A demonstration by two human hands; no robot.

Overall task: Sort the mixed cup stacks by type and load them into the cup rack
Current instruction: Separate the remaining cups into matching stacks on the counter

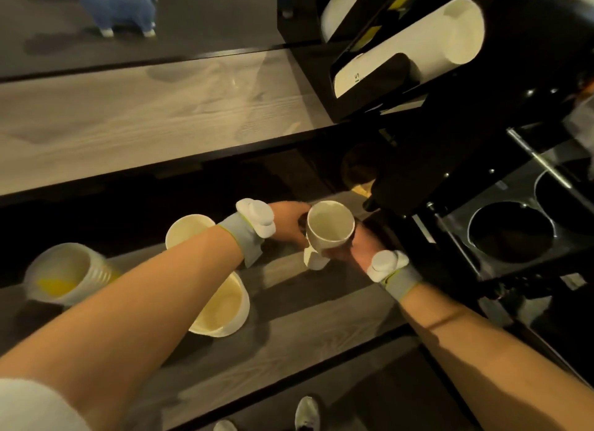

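Worktop: a wood-grain counter (305, 328) runs across the lower half of the view, with a higher pale shelf (144, 122) behind it.
Cup rack: a black rack (450, 87) stands at the right end of the worktop, rising above the far right corner; white cup stacks lie slanted in its tubes, the largest (418, 48) with its open mouth facing the camera.
Round openings: beside the rack, past the right edge, a dark panel holds circular holes, one (511, 231) plainly visible.
Wide cup: a large white cup (225, 308) stands near the middle of the worktop, partly hidden under the left forearm.
Ribbed cup: a white ribbed cup (67, 273) sits near the left edge, yellow showing inside.
Plain cup: a smaller cream cup (184, 230) stands towards the back edge, just left of the left wrist.
Held stack: a short stack of white cups (328, 234) is lifted over the back right part of the worktop, just below the rack, mouth tilted towards the camera.
Left hand: the left hand (289, 221) reaches to the stack's far side; its fingers are hidden behind the cups, so I cannot tell whether it grips.
Right hand: the right hand (356, 244) is wrapped around the stack's lower right side, grasping it.
Wristbands: each wrist wears a grey band with a white device, left (257, 218) and right (387, 263).
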